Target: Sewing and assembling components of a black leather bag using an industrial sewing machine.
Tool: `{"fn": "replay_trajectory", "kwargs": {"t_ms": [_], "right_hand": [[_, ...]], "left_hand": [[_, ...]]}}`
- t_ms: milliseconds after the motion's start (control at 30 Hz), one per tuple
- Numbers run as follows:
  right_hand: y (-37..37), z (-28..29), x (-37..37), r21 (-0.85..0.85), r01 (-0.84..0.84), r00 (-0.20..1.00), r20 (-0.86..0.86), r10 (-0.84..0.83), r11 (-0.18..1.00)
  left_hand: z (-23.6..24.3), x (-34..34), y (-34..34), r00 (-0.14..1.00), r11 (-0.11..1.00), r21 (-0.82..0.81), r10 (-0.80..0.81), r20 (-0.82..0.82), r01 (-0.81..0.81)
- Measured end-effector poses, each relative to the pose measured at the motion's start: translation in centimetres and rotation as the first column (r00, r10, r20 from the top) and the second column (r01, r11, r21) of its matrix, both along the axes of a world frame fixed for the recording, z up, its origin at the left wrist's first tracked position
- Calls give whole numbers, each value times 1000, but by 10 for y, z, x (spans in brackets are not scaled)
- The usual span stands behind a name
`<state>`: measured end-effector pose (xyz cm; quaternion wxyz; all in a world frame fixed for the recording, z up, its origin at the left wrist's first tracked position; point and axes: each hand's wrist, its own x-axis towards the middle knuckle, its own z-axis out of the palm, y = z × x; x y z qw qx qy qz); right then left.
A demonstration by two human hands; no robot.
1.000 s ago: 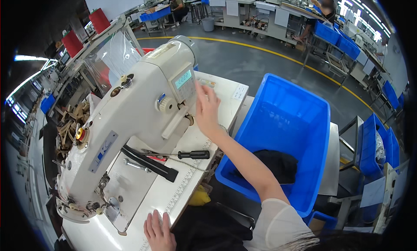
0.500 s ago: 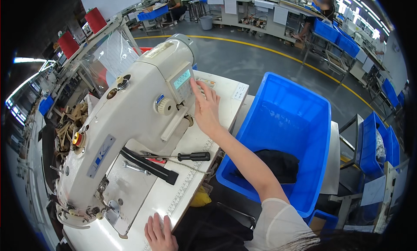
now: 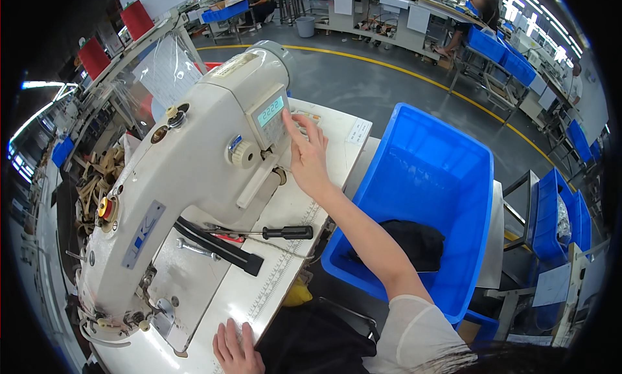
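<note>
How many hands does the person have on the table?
1. The left hand lies flat on the table edge at the bottom; the right hand is raised at the sewing machine's screen panel.

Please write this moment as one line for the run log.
right hand: raised at sewing machine display panel | left hand: flat on table edge | screwdriver: on table

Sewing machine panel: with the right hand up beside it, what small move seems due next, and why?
Probably a short forward press with the right hand: its fingers sit at the edge of the lit control panel on the sewing machine, whether touching it or just short is unclear. The left hand rests flat on the table edge, holding nothing.
</note>
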<state>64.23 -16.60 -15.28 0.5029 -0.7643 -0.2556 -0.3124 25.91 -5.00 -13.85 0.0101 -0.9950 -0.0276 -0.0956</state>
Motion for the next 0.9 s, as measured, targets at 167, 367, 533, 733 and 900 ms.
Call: {"fn": "replay_trajectory", "kwargs": {"t_ms": [167,367,533,733,900], "right_hand": [[1,2,-2,-25,22,1000,10,-21,999],[2,-12,2,64,1,999,-50,2,998],[0,-20,3,141,-49,989,-132,68,989],[-3,-18,-5,64,-69,988,-136,77,996],[-3,-18,-6,58,-86,990,-105,92,995]], "left_hand": [[5,-1,-3,999,999,-28,24,-21,-25],[1,-3,-3,998,998,-36,49,-34,-50],[-4,-4,0,999,998,-46,45,11,-45],[-4,-4,1,999,999,-35,36,31,-35],[-7,-5,3,998,999,-38,19,54,-17]]}}
